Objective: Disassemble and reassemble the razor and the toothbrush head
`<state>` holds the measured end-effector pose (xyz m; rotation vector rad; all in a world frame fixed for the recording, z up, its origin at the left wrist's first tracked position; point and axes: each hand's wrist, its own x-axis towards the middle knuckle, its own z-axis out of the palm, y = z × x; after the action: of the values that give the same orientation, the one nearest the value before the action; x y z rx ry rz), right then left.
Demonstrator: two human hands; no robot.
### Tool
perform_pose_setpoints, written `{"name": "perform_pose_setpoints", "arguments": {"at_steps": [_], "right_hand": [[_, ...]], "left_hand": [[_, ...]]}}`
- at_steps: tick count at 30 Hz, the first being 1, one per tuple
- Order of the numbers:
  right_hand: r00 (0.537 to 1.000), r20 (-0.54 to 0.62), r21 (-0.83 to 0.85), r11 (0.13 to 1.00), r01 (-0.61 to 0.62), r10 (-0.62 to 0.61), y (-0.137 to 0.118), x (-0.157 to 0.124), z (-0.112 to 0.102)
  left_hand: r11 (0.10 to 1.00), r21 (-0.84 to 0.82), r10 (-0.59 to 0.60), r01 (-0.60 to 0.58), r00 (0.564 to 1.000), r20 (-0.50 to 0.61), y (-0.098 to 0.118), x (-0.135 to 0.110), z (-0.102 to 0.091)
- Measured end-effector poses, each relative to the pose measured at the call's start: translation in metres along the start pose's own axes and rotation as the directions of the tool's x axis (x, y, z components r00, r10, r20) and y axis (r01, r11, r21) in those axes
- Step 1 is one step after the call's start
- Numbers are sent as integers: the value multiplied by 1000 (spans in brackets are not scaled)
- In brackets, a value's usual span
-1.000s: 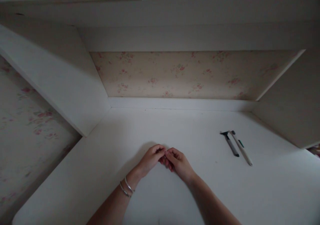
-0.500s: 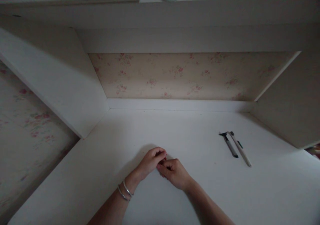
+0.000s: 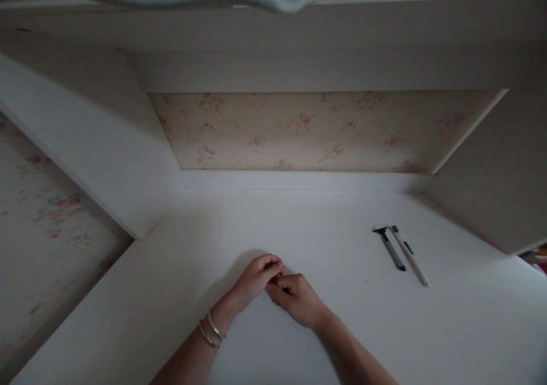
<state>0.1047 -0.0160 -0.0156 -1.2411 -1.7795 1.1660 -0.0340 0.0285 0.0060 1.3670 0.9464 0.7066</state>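
- Touching, our left hand (image 3: 257, 277) and right hand (image 3: 296, 299) curl their fingers in; we cannot tell if they hold something.
- Razor (image 3: 394, 253) and toothbrush (image 3: 416, 266) lie on the table (image 3: 299, 220), to our right.

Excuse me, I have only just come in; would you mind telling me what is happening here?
A person has the left hand and right hand together over a white desk, fingers curled and nearly meeting. Anything between them is hidden, so I cannot tell what they hold. Off to the right, a tool with a dark head and grey handle and a slim white-handled item lie side by side on the desk, with neither hand on them.
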Motion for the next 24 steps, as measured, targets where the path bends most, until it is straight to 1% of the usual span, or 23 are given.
{"name": "perform_pose_setpoints", "arguments": {"at_steps": [12, 17, 24], "right_hand": [[1000, -10, -45, 999, 7, -7, 3, 2, 2], [1000, -12, -57, 998, 12, -12, 4, 1, 3], [1000, -13, -58, 998, 3, -4, 1, 1, 2]], "left_hand": [[1000, 14, -2, 2, 1000, -2, -1, 1, 0], [1000, 4, 24, -24, 1000, -8, -6, 1, -1], [1000, 7, 28, -28, 999, -21, -7, 1, 0]]}}
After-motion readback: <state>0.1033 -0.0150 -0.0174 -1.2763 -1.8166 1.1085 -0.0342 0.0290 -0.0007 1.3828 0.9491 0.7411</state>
